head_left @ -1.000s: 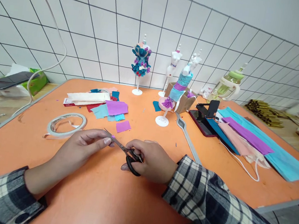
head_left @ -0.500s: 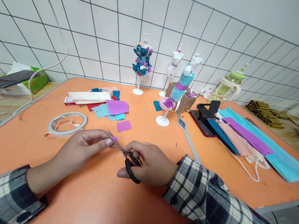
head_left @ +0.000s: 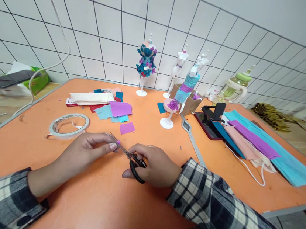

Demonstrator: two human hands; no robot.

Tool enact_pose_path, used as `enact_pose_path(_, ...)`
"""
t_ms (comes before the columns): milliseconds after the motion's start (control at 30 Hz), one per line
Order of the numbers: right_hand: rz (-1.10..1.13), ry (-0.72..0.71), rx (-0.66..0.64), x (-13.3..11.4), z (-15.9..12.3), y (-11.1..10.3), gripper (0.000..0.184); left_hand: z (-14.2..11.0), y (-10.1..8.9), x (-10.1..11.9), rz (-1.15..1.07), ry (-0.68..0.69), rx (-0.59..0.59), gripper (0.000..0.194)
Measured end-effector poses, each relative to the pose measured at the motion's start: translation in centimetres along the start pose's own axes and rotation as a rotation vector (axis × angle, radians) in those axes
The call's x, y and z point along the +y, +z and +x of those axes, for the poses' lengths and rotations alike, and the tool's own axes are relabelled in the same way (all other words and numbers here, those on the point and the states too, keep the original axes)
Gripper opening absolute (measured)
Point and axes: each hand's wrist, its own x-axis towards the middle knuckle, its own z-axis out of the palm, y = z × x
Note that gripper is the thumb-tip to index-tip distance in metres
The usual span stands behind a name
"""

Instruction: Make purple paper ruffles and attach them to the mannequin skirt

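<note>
My right hand (head_left: pixel 155 165) grips black-handled scissors (head_left: pixel 133 158), blades pointing left over the orange table (head_left: pixel 98 197). My left hand (head_left: pixel 87 150) pinches a tiny purple paper scrap (head_left: pixel 118 142) right at the blade tips. A purple paper square (head_left: pixel 126 128) lies just behind the hands. Further back stand a dressed mini mannequin (head_left: pixel 146 60), a bare white one (head_left: pixel 179 64) and one wrapped in blue and purple paper (head_left: pixel 185 88).
A roll of tape (head_left: pixel 68 124) lies at left, a pile of coloured paper pieces (head_left: pixel 109 107) behind it. Long crepe sheets (head_left: pixel 263 144), a phone on a stand (head_left: pixel 211 118), a cardboard box (head_left: pixel 189 104) and a green-lidded bottle (head_left: pixel 233 87) sit at right.
The scissors' blades opened slightly, then closed on the purple scrap. Both hands stayed nearly in place.
</note>
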Motion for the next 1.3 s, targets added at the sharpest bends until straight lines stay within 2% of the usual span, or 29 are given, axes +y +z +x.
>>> enact_pose_path(233,-0.081,-0.017,0.013,0.2,-0.1,0.3,0.04,-0.1,0.3,0.3,-0.028,0.002,-0.052,0.021)
enact_pose_path(400,-0.149,-0.064,0.045,0.2,-0.2,0.2,0.039,-0.1,0.4,-0.1,-0.079,-0.014,-0.031,0.022)
enact_pose_path(467,-0.196,-0.05,0.095,0.6,-0.1,-0.7,0.047,-0.1,0.3,-0.4,-0.067,-0.026,-0.016,0.022)
enact_pose_path(533,-0.281,0.013,0.226,1.6,0.0,-2.3,0.059,-0.2,0.1,-0.7,-0.005,-0.033,0.002,0.022)
enact_pose_path(567,-0.368,0.067,0.303,2.2,0.1,-3.2,0.058,-0.2,0.0,-0.7,0.026,-0.027,0.008,0.021)
enact_pose_path(633,-0.572,0.151,0.355,3.6,0.3,-5.0,0.047,-0.3,-0.1,-0.7,0.068,0.01,0.009,0.019)
enact_pose_path(733,-0.709,0.221,0.33,5.6,0.5,-6.7,0.051,-0.5,-0.1,-0.6,0.103,0.088,-0.012,0.017)
enact_pose_path(833,-0.732,0.247,0.319,6.6,0.6,-6.9,0.053,-0.6,0.0,-0.5,0.138,0.16,-0.045,0.016)
enact_pose_path(1033,-0.637,0.39,0.223,6.7,1.0,-6.8,0.055,-0.5,0.1,-0.7,0.172,0.253,-0.092,0.016)
enact_pose_path(1233,-0.65,0.367,0.202,6.8,1.2,-6.9,0.06,-0.5,0.2,-0.8,0.261,0.315,-0.116,0.018)
enact_pose_path(1300,-0.607,0.401,0.193,6.8,1.2,-6.7,0.062,-0.6,0.1,-1.1,0.295,0.324,-0.136,0.018)
